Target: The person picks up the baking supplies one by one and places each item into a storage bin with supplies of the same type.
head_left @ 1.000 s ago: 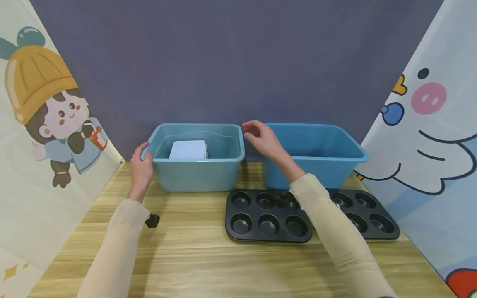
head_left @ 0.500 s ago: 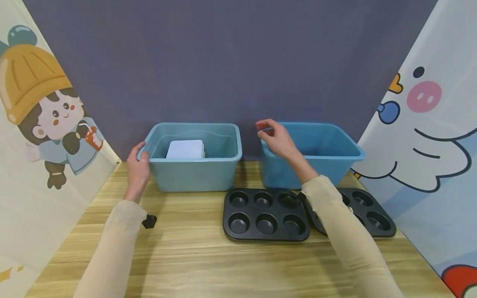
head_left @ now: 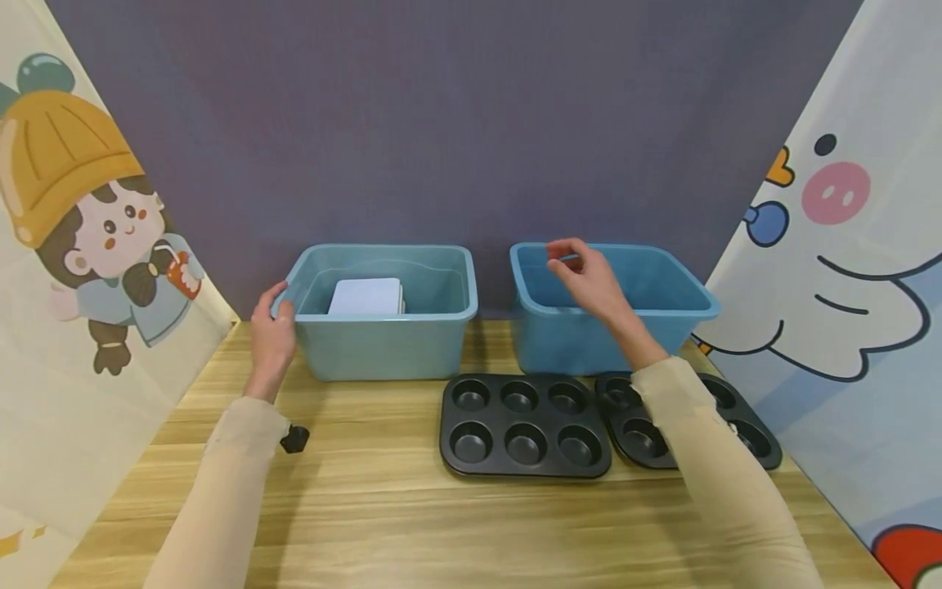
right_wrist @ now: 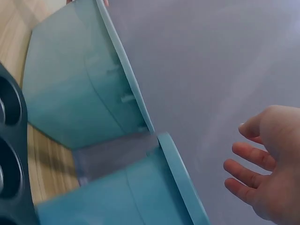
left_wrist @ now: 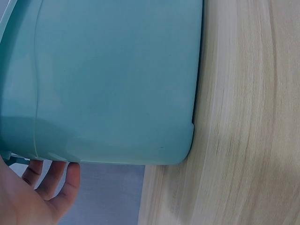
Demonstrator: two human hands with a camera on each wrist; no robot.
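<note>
My left hand (head_left: 272, 339) grips the left rim of a teal plastic bin (head_left: 386, 348). In the left wrist view, the fingers (left_wrist: 70, 180) of that hand bend against the end of the bin. A stack of white, flat, square-cornered pieces (head_left: 365, 296) sits inside it. Over the left part of a second, bluer plastic bin (head_left: 574, 339) hovers my right hand (head_left: 592, 282), its fingers loosely bent and holding nothing. The right wrist view shows this hand (right_wrist: 274, 164) in the air, apart from the rims of both bins.
Two black muffin tins (head_left: 525, 425) lie side by side in front of the bluer bin; my right sleeve covers part of the right-hand tin (head_left: 640, 438). Behind the bins hangs a dark curtain (head_left: 471, 123). Printed cartoon panels (head_left: 839, 270) flank the wooden table (head_left: 412, 523).
My right hand has moved right, from beside the teal bin's right rim to above the bluer bin. My left hand has stayed on the teal bin's rim.
</note>
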